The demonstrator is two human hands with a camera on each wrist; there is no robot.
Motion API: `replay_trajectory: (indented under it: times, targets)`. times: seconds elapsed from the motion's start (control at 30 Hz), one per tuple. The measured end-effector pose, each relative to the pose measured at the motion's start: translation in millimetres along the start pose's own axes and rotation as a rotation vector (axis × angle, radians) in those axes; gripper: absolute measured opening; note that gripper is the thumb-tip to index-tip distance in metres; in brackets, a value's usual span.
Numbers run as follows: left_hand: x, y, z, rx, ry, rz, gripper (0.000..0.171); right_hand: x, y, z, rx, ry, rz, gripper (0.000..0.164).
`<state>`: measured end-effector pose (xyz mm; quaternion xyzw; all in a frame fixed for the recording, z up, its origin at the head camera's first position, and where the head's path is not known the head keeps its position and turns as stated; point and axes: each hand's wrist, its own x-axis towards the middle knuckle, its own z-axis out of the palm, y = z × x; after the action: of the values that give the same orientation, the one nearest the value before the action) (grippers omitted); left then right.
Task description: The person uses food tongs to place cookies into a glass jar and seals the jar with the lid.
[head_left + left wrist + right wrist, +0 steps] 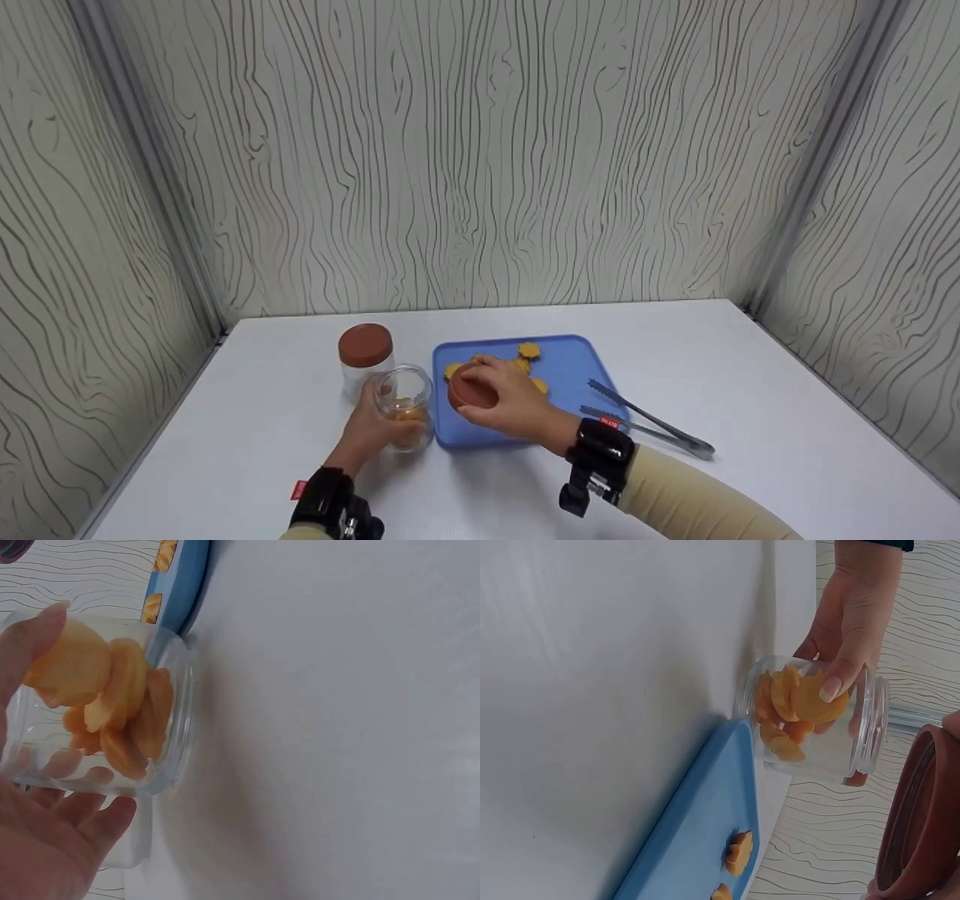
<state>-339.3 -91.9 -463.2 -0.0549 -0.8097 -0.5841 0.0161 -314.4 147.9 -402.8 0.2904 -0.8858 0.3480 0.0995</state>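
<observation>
My left hand [366,429] grips a clear open-topped jar [406,381], fingers and thumb around its sides. Several wavy-edged yellow-orange pieces [124,694], like biscuits or chips, lie in its lower part. The jar stands upright at the left edge of a blue tray [568,375]. To its right, over the tray, my right hand [514,399] holds a reddish-brown lid [463,391] by its rim. In the right wrist view the lid [917,821] is tilted beside the jar's mouth, apart from it.
Behind my left hand stands a second jar [365,371] with a matching brown lid on. More yellow pieces [529,350] lie on the tray. Metal tongs [664,429] rest across the tray's right edge onto the white table [787,420]. Wood-patterned panels enclose the table.
</observation>
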Motion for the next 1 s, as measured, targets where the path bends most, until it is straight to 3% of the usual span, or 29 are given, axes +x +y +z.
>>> replay_trajectory:
  times: [0.27, 0.8, 1.0]
  targets:
    - [-0.7, -1.2, 0.3, -0.006, 0.0, 0.016, 0.101, 1, 2, 6, -0.035, -0.009, -0.019, 0.042]
    - [1.1, 0.9, 0.6, 0.036, -0.005, -0.032, 0.106, 6, -8, 12, -0.051, -0.026, 0.062, 0.047]
    - [-1.8, 2.6, 0.2, 0.039, -0.002, 0.023, 0.103, 8, -11, 15, -0.053, -0.03, 0.046, 0.046]
